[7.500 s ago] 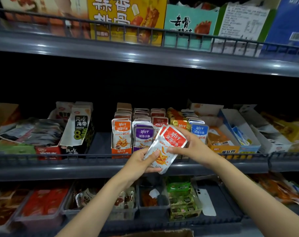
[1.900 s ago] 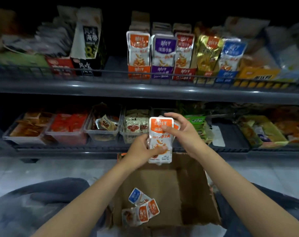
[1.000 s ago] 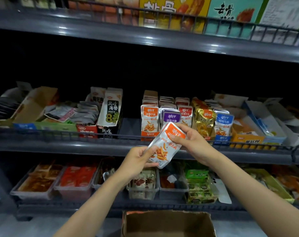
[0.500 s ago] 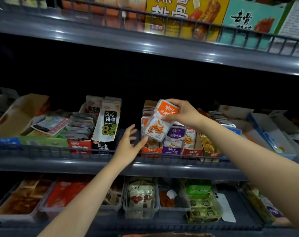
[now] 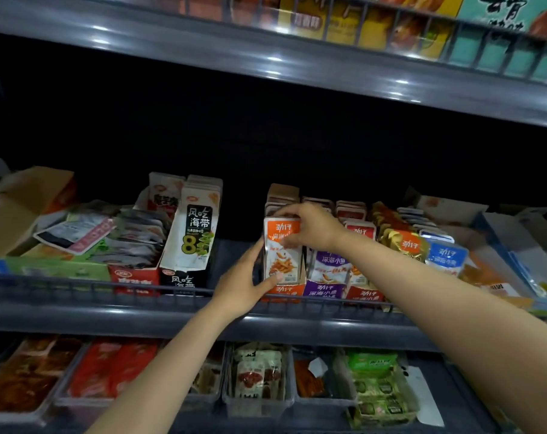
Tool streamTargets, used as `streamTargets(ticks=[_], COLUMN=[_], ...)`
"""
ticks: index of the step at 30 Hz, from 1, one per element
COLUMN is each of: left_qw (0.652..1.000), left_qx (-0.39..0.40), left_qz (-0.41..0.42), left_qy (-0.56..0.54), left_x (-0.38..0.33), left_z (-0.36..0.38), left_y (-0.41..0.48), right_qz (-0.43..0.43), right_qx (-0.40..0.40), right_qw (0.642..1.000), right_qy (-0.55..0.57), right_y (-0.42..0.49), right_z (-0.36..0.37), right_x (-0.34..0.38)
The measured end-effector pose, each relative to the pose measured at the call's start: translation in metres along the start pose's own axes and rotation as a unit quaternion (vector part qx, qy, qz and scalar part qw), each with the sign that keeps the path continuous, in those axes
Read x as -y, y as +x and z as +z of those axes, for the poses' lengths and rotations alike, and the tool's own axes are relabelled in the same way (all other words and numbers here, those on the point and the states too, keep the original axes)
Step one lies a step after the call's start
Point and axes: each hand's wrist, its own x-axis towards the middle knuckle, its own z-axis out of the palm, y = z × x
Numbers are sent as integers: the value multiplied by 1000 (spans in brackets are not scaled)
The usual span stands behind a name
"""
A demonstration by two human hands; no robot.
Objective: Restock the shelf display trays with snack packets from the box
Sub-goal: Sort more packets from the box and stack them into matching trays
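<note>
The orange snack packet (image 5: pixel 283 264) stands upright at the front of the orange display tray (image 5: pixel 284 290) on the middle shelf. My right hand (image 5: pixel 312 227) grips the packet's top edge, fingers curled over it and thumb on its front. My left hand (image 5: pixel 244 283) lies against the packet's left side with straight fingers, thumb touching the lower front. More orange packets stand in a row behind it. Purple (image 5: pixel 327 266), red (image 5: pixel 359 230), gold (image 5: pixel 402 244) and blue (image 5: pixel 447 256) packets fill the trays to the right. The box is out of view.
A wire rail (image 5: pixel 140 288) runs along the shelf front. A black-and-white seaweed carton (image 5: pixel 195 233) stands left of the trays, with a gap between. Clear bins of snacks (image 5: pixel 259 380) fill the lower shelf. Large boxes sit on the upper shelf (image 5: pixel 359 26).
My right hand has lowered the orange packet from above the trays into the front of the orange tray. My left hand has moved right and now touches the packet's side.
</note>
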Motion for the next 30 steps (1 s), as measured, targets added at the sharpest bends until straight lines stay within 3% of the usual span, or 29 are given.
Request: streamTargets(ticks=[7,15,22,30], left_qw=[1000,999,999,992], left_qx=[-2,-6,-35,-32], left_qz=[6,5,-19,22], left_qy=[30,38,36,124], left_x=[0,-9,-27,-49], left_z=[0,0,-6,-10], left_y=[1,-4,-24,-91], right_qz=[-36,-27,-18,-21], right_qx=[20,42,23,-34], right_qw=[997,999,999,998], right_qy=[-61,-15,-19,-55], right_y=[0,-4,-34,-115], right_z=[2,-6,-33,-49], right_x=[2,-3,-6,-4])
